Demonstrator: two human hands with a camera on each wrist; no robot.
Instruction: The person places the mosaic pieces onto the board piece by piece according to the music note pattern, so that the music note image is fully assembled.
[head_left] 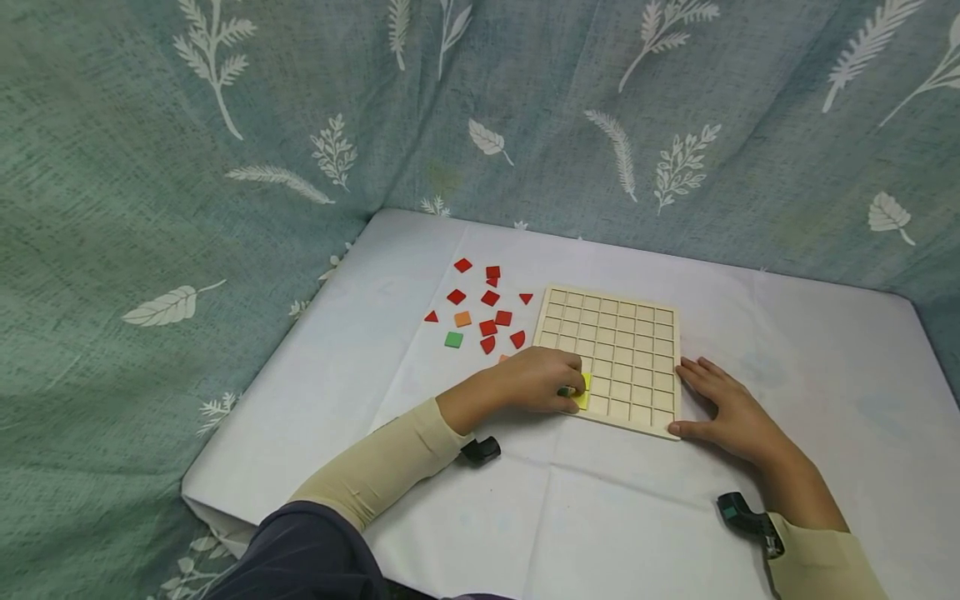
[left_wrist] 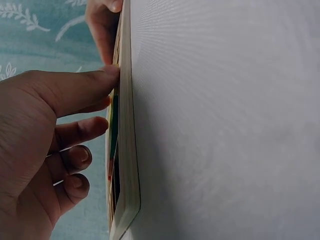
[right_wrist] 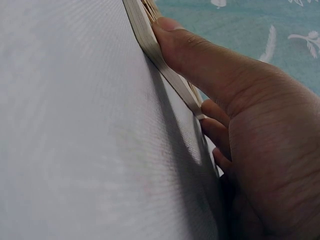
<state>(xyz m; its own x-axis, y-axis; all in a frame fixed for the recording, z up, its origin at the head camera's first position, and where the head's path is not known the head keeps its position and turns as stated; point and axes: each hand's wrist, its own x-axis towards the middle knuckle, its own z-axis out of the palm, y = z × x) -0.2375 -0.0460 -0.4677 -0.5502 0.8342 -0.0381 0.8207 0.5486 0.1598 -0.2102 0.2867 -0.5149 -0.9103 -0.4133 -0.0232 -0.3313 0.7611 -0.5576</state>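
A pale wooden board [head_left: 633, 346] with a grid of square cells lies on the white-covered table. My left hand [head_left: 536, 379] is over its near left corner, thumb and index finger pinching a yellow tile [head_left: 585, 393] at the board's surface. In the left wrist view, a green piece [left_wrist: 114, 120] shows beside the fingertips, at the board's level. The palm hides part of that corner. On the opposite side, my right hand [head_left: 727, 417] rests against the board's right edge with fingers spread and extended, its thumb [right_wrist: 200, 55] at the near corner.
Left of the board lie several red squares, triangles and quarter-rounds [head_left: 488, 327], an orange square [head_left: 462, 318] and a green square [head_left: 453, 340]. Another orange piece [head_left: 504, 358] is partly covered by the left hand. A leaf-patterned curtain [head_left: 525, 108] hangs behind the table.
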